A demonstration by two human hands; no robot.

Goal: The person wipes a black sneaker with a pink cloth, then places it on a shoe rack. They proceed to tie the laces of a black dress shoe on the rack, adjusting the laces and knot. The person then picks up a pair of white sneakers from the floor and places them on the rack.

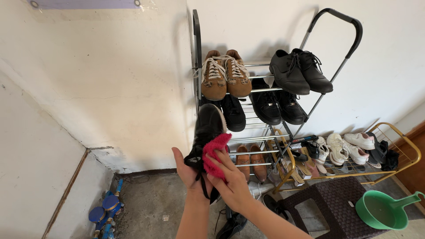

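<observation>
Black leather shows on the shoe (208,128) raised upright in the near middle, its heel grasped by the left hand (189,170). The right hand (231,181) presses a clenched pink cloth (215,155) against its side. Behind it, the metal shoe rack (261,90) stands against the white wall, tan sneakers (225,74) and black dress shoes (300,71) on top. Open concrete floor lies near left; right, a dark woven stool (330,199) and green scoop (385,210) crowd in.
</observation>
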